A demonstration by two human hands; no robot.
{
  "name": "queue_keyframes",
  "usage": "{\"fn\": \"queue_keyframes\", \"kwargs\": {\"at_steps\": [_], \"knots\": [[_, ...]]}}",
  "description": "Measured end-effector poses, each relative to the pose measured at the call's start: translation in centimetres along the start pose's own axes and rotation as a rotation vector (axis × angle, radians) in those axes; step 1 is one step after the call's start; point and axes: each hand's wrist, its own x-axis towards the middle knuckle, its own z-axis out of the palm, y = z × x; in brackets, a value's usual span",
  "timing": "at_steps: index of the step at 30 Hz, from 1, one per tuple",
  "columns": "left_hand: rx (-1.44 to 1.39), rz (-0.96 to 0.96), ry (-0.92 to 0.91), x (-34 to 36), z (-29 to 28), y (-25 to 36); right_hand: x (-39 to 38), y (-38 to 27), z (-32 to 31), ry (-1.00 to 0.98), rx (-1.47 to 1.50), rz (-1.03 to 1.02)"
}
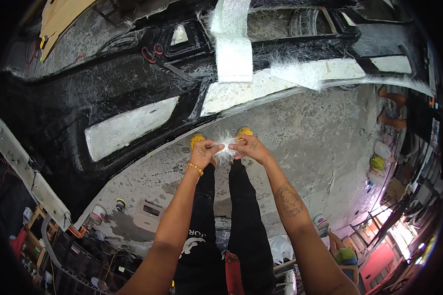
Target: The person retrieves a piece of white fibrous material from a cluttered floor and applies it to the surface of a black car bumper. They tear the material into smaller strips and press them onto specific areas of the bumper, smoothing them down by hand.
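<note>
A small tuft of white fibrous strands (226,146) is pinched between my left hand (205,152) and my right hand (246,148), both closed on it at waist height, above my yellow shoes. Beyond them lies a long black molded panel (133,88) with pale inset sections. A folded white fiber mat strip (234,64) drapes over the panel, and another frayed white piece (295,73) lies to its right. Red-handled scissors (157,55) rest on the panel left of the strip.
Cardboard (64,19) is at the upper left. A slotted beige block (147,215) and small containers (97,215) stand on the concrete floor (320,137). Another person's bare feet and legs (394,101) show at the right; another seated person (344,250) is at the lower right.
</note>
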Motion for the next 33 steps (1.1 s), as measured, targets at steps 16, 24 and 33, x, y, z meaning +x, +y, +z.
{"fn": "queue_keyframes", "kwargs": {"at_steps": [16, 24, 33], "knots": [[0.003, -0.001, 0.042, 0.6, 2.2, 1.0, 2.0, -2.1, -2.4, -0.161, -0.364, -0.001], [-0.158, 0.072, -0.054, 1.0, 1.8, 2.9, 2.1, -1.2, -2.8, -0.288, -0.413, -0.071], [-0.153, 0.023, 0.05, 1.1, 2.1, 2.3, 1.4, -0.8, -3.1, -0.18, -0.304, -0.054]]}}
